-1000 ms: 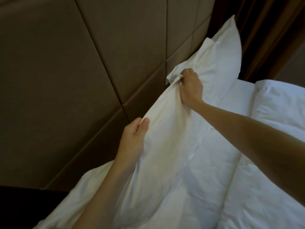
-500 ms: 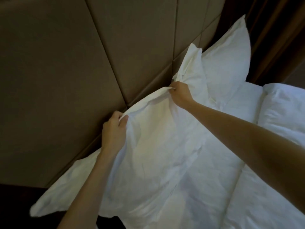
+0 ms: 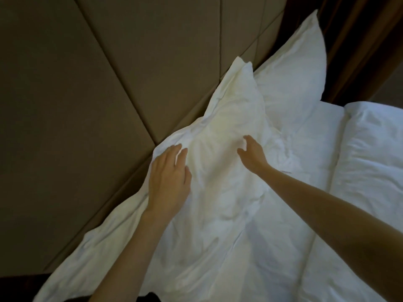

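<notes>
Pillow [image 3: 220, 162] lengthwise along headboard [image 3: 98, 94], corner up

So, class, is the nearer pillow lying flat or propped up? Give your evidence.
Propped up: the nearer pillow leans on the headboard, its top corner pointing up beside the far pillow.

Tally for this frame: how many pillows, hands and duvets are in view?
Pillows: 2, the near pillow and the far pillow
Hands: 2, the left hand and the right hand
Folded duvet: 1
Total: 5
</notes>
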Available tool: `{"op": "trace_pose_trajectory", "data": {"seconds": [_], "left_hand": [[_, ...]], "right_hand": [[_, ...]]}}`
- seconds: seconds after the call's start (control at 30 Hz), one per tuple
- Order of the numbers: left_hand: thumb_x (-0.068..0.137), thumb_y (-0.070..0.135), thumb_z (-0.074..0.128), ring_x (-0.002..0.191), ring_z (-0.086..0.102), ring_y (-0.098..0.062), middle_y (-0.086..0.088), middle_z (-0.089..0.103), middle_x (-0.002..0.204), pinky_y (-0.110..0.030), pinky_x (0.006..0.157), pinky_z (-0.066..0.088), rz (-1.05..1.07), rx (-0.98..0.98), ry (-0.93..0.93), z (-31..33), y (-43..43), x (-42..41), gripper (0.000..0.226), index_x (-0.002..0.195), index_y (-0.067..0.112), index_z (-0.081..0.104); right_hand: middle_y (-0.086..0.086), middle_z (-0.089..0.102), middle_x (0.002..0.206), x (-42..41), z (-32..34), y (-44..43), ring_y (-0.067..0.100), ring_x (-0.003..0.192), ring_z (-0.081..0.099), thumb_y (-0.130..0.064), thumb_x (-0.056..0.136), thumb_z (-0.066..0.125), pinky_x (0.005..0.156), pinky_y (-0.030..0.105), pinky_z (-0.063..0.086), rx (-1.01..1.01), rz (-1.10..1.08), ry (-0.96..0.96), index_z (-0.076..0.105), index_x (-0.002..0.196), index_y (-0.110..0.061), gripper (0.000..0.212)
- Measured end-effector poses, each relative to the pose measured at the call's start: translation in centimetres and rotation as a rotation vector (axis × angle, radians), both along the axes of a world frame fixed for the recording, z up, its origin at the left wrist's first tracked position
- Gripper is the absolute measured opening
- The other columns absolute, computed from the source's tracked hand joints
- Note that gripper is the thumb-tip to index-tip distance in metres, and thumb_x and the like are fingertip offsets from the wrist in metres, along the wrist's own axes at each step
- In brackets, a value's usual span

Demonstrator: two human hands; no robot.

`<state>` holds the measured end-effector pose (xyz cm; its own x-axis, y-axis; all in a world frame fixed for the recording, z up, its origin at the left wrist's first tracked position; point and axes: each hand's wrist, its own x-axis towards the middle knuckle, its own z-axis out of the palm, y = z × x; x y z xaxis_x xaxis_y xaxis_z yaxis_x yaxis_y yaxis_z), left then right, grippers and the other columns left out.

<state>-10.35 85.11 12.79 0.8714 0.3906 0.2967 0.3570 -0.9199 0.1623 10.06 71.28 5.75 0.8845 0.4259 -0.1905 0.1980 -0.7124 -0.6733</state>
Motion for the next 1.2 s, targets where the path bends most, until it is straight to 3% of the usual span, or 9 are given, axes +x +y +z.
{"op": "trace_pose_trajectory", "data": {"seconds": [0.13, 0.3, 0.37, 0.47, 0.63, 0.73, 0.87, 1.0, 1.2], "left_hand": [[0.099, 0.032, 0.038, 0.143, 0.029, -0.029, -0.016, 0.030, 0.155, -0.038, 0.115, 0.026, -0.016, -0.043, 0.233, -3.7, 0.9, 3.2, 0.055, 0.147, 0.007, 0.030], [0.097, 0.024, 0.046, 0.129, 0.050, -0.033, -0.023, 0.046, 0.144, -0.041, 0.107, 0.040, -0.087, -0.019, 0.257, -5.6, 1.7, 7.8, 0.054, 0.141, -0.005, 0.037], [0.096, 0.021, 0.046, 0.132, 0.047, -0.030, -0.020, 0.043, 0.147, -0.040, 0.107, 0.041, -0.146, -0.065, 0.196, -4.9, 1.4, 10.8, 0.053, 0.142, -0.003, 0.037], [0.095, 0.018, 0.046, 0.138, 0.040, -0.029, -0.019, 0.039, 0.150, -0.039, 0.113, 0.035, -0.341, 0.097, 0.160, -3.7, 0.4, 16.1, 0.050, 0.140, -0.004, 0.040], [0.097, 0.025, 0.036, 0.148, 0.015, -0.025, -0.011, 0.021, 0.159, -0.038, 0.119, 0.001, -0.430, 0.310, 0.235, -2.9, -1.3, 25.8, 0.055, 0.148, 0.007, 0.026], [0.098, 0.035, 0.028, 0.149, 0.008, -0.025, -0.009, 0.014, 0.161, -0.043, 0.119, -0.003, -0.369, 0.417, 0.337, -3.9, -1.0, 30.3, 0.057, 0.150, 0.014, 0.021], [0.098, 0.042, 0.022, 0.149, 0.009, -0.023, -0.009, 0.016, 0.161, -0.042, 0.119, -0.003, -0.334, 0.428, 0.329, -5.5, 1.4, 33.7, 0.058, 0.150, 0.017, 0.022], [0.095, 0.042, 0.020, 0.147, 0.020, -0.026, -0.013, 0.030, 0.156, -0.040, 0.118, -0.002, -0.397, 0.488, 0.304, -5.9, 2.7, 36.7, 0.061, 0.146, 0.012, 0.035], [0.093, 0.034, 0.029, 0.136, 0.039, -0.029, -0.017, 0.054, 0.137, -0.042, 0.108, 0.028, -0.383, 0.497, 0.236, -5.6, 3.8, 39.6, 0.051, 0.127, 0.007, 0.056]], "right_hand": [[0.020, 0.051, 0.137, 1.0, -1.7, -3.4, 0.036, 0.124, 0.051, -0.017, 0.093, 0.048, 0.101, 0.042, 0.044, -0.002, -0.153, 0.128, 0.037, 0.141, -0.007, 0.050], [0.020, 0.055, 0.133, 3.7, -2.8, -6.6, 0.035, 0.117, 0.056, -0.018, 0.094, 0.047, 0.093, 0.036, 0.046, 0.009, -0.274, 0.167, 0.040, 0.139, -0.007, 0.047], [0.019, 0.055, 0.135, 5.3, -2.9, -7.3, 0.033, 0.118, 0.056, -0.017, 0.095, 0.047, 0.090, 0.030, 0.043, 0.042, -0.318, 0.166, 0.040, 0.140, -0.006, 0.047], [0.019, 0.050, 0.141, 7.9, -2.5, -7.6, 0.034, 0.125, 0.051, -0.016, 0.096, 0.046, 0.101, 0.034, 0.040, 0.125, -0.385, 0.146, 0.040, 0.139, -0.005, 0.045], [0.016, 0.049, 0.142, 11.4, -1.9, -5.5, 0.032, 0.128, 0.048, -0.015, 0.097, 0.041, 0.104, 0.036, 0.039, 0.331, -0.530, 0.156, 0.041, 0.140, -0.007, 0.043], [0.012, 0.042, 0.149, 12.9, -2.7, -3.4, 0.028, 0.137, 0.040, -0.017, 0.098, 0.040, 0.113, 0.036, 0.030, 0.383, -0.513, 0.136, 0.037, 0.144, -0.009, 0.047], [0.007, 0.028, 0.158, 14.5, -5.6, -0.8, 0.023, 0.145, 0.026, -0.030, 0.099, 0.038, 0.120, 0.037, 0.019, 0.439, -0.408, 0.125, 0.025, 0.150, -0.017, 0.054], [-0.001, -0.004, 0.164, 15.3, -11.4, 0.8, 0.019, 0.150, -0.002, -0.049, 0.098, 0.026, 0.121, 0.043, 0.000, 0.223, -0.267, 0.308, 0.000, 0.153, -0.026, 0.064], [-0.007, -0.010, 0.163, 14.6, -19.3, -2.6, 0.019, 0.150, -0.010, -0.058, 0.095, 0.018, 0.119, 0.046, -0.005, -0.074, -0.244, 0.237, -0.004, 0.152, -0.029, 0.069]]}}
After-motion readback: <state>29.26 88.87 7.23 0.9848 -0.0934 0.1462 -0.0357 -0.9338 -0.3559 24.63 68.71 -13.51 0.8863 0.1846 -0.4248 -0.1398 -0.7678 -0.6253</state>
